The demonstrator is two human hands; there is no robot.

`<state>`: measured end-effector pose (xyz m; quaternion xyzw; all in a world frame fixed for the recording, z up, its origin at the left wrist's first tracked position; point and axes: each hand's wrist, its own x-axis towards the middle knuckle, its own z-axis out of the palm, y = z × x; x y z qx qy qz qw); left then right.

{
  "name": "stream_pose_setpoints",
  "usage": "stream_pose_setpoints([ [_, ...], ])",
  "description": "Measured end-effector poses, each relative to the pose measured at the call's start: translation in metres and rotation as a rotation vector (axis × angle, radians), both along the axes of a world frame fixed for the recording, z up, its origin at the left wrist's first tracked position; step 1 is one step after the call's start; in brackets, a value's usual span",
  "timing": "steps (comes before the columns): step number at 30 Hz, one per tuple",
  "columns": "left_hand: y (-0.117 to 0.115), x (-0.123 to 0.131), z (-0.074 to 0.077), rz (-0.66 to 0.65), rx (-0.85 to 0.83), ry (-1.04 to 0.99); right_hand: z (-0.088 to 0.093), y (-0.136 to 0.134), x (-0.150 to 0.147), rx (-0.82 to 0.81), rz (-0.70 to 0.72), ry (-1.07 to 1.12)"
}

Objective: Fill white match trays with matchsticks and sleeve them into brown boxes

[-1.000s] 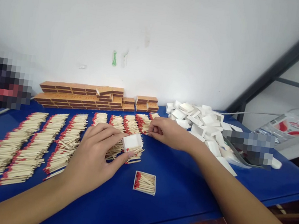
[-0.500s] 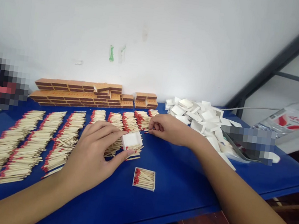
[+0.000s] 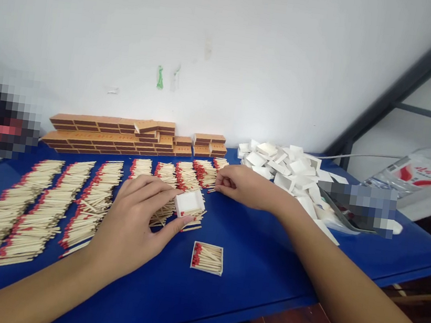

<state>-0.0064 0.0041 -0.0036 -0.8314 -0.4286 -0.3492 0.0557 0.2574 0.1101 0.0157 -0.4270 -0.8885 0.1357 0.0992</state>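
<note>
My left hand point(image 3: 133, 227) pinches a small white matchbox tray point(image 3: 190, 202) between thumb and fingers, holding it over a loose heap of red-tipped matches point(image 3: 164, 213) on the blue table point(image 3: 256, 273). My right hand point(image 3: 244, 186) rests further back with its fingers curled on a bundle of matches point(image 3: 205, 173) at the right end of the match rows. A filled tray of matches point(image 3: 208, 258) lies on the table in front of both hands.
Rows of matches point(image 3: 35, 206) cover the table's left half. Brown matchbox sleeves point(image 3: 115, 136) are stacked along the white wall. A pile of white empty trays point(image 3: 289, 171) lies at the right, beside a clear plastic bag point(image 3: 424, 175). The table's front edge is close.
The view shifted slightly between the first frame and now. Both hands have stayed almost in place, the left still on the white tray and the right still on the matches.
</note>
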Motion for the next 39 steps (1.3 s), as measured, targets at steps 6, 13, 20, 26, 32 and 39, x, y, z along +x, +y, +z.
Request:
stream_pose_setpoints([
  [6, -0.001, 0.0, 0.001, 0.007, -0.002, -0.006, 0.0, -0.002, 0.0, -0.017, 0.009, -0.016],
  [13, 0.0, 0.001, 0.001, 0.009, -0.004, -0.004, 0.005, -0.006, 0.001, -0.128, -0.004, -0.027],
  [20, 0.0, 0.001, 0.0, 0.008, -0.006, 0.001, 0.01, -0.006, 0.003, -0.041, 0.0, 0.139],
  [26, -0.002, -0.001, 0.0, 0.009, -0.01, 0.0, 0.007, -0.005, 0.0, -0.049, 0.024, 0.276],
  [32, -0.001, 0.0, 0.0, 0.013, -0.017, -0.002, 0.01, -0.005, -0.003, -0.155, -0.035, 0.368],
  [39, 0.0, 0.001, 0.001, -0.01, 0.003, -0.001, 0.002, 0.002, -0.001, -0.321, -0.104, 0.41],
])
